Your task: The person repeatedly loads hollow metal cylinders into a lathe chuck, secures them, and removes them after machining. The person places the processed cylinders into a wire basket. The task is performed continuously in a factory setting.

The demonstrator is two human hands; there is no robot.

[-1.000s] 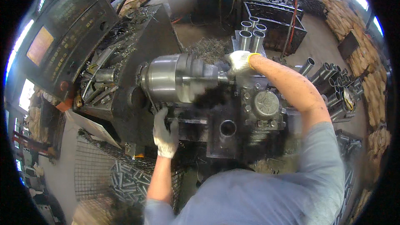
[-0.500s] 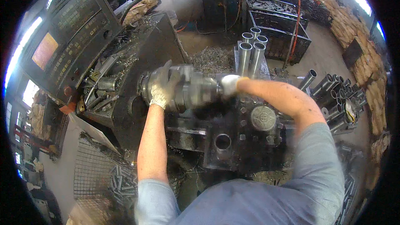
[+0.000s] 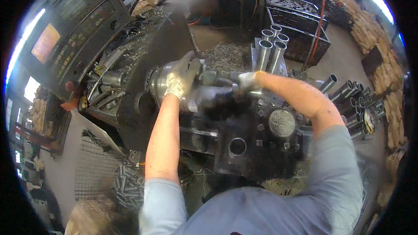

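Note:
My left hand (image 3: 183, 75), in a light glove with a dirt-darkened palm and fingers, lies over a round metal chuck (image 3: 162, 80) on a lathe. Its fingers stretch away from me across the top, slightly spread. My right hand (image 3: 247, 81), also gloved, is closed at the right end of the turning assembly, beside a shiny cylindrical metal piece (image 3: 235, 88) that it seems to grip. Between the hands, dark chuck jaws (image 3: 210, 78) are smeared by motion. My right fingers are partly hidden and blurred.
Steel tubes (image 3: 264, 54) stand upright behind my right hand; more tubes (image 3: 352, 100) are stacked farther right. A control panel (image 3: 72, 30) rises at left. A wire basket (image 3: 93, 169) is below, near short metal pieces (image 3: 127, 187). A dark machine block (image 3: 250, 148) lies nearer me.
The view has shifted, so the scene sits a little farther right. The chuck and jaws look turned. My left hand stays on the chuck and my right at the assembly's right end.

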